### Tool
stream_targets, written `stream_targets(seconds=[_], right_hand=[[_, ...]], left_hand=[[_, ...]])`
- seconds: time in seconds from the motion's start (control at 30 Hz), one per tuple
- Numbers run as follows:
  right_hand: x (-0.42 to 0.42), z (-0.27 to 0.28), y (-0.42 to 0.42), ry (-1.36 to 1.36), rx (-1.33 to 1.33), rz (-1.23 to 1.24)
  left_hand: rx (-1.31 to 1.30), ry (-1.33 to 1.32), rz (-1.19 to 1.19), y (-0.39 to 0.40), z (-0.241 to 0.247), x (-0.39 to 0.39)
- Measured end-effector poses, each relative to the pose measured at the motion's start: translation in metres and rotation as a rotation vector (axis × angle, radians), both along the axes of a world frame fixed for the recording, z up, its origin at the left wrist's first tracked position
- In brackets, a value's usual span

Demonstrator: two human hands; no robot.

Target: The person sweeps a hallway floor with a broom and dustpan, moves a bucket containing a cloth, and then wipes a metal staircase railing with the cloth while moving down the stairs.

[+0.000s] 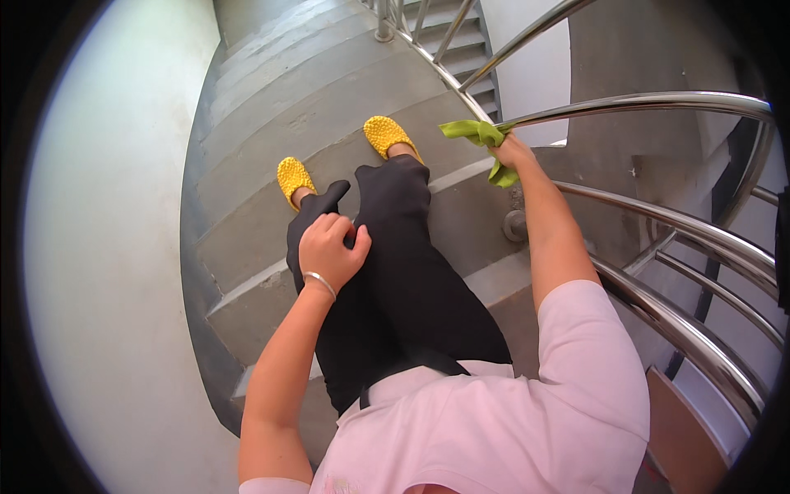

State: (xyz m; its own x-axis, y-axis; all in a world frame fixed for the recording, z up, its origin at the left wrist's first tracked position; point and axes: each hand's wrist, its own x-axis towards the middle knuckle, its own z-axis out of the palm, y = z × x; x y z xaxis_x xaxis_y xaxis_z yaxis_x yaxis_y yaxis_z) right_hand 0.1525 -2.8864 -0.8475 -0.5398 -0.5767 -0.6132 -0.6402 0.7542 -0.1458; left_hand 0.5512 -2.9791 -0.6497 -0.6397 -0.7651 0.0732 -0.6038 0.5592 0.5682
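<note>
My right hand [512, 152] is closed around a green cloth [475, 130] on a shiny metal stair rail [629, 102]. One end of the cloth sticks out to the left and another hangs below the hand. Most of my right fingers are hidden behind the wrist and the cloth. Over the leg of my black trousers [401, 228] is my left hand [333, 244], fingers curled, a silver bangle at its wrist. Whether those fingers pinch the trouser fabric cannot be seen. Yellow textured slippers [386, 133] are on my feet, which stand on the concrete stairs [308, 123].
Concrete steps run away ahead of my feet. A pale wall [117, 216] with a dark grey skirting band [200, 346] borders the left side. Lower metal rails [679, 216] curve along my right. Another flight of steps [460, 37] shows beyond the balusters.
</note>
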Motion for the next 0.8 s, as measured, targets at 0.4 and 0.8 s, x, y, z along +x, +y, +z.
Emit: stream_targets(seconds=[0.4,0.8], right_hand=[[0.078,0.104,0.018,0.362,0.368,0.468],[0.070,0.200,-0.085,0.635,-0.542,0.810]], left_hand=[[-0.060,0.032,0.120,0.008,-0.007,0.031],[0.251,0.342,0.214,-0.012,-0.020,0.043]])
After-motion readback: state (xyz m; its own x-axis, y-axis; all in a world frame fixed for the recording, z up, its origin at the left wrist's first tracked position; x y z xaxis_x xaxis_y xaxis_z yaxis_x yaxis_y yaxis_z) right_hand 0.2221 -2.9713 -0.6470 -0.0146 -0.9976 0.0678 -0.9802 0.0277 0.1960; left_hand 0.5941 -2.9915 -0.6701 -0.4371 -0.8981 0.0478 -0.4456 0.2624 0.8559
